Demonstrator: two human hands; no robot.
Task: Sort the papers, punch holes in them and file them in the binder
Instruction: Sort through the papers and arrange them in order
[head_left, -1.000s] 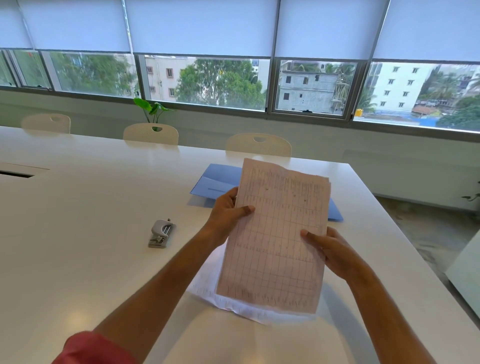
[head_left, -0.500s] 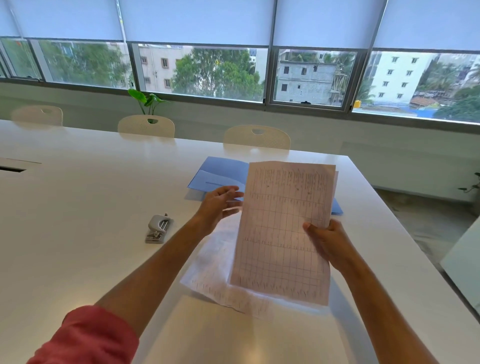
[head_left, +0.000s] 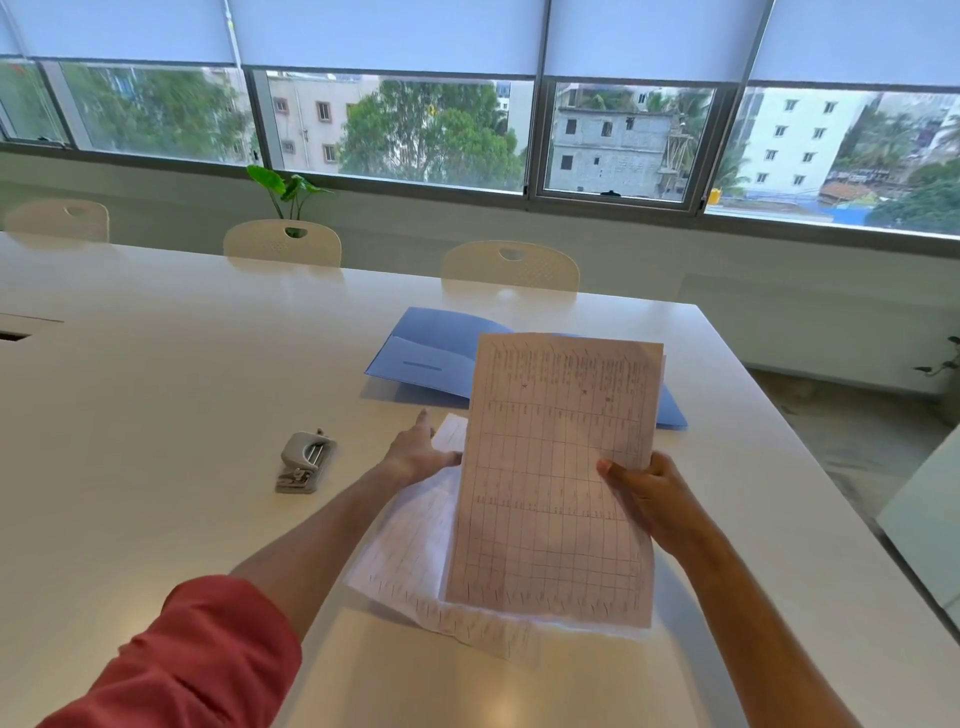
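Note:
My right hand (head_left: 652, 493) grips the right edge of a thin stack of gridded sheets (head_left: 556, 478), held upright above the table. Other printed papers (head_left: 410, 561) lie flat on the table beneath it. My left hand (head_left: 418, 452) rests flat on the upper left part of those lying papers, fingers spread, partly hidden behind the held stack. An open blue binder (head_left: 431, 358) lies beyond the papers. A grey hole punch (head_left: 304, 462) sits to the left of my left hand.
The white table (head_left: 156, 415) stretches far to the left; its right edge runs close to my right arm. Three pale chairs (head_left: 511, 265) stand along the far side under the windows, with a green plant (head_left: 288, 189) behind one.
My left hand has let go of the held stack and dropped onto the papers lying on the table. The right hand now holds the stack alone, shifted slightly right.

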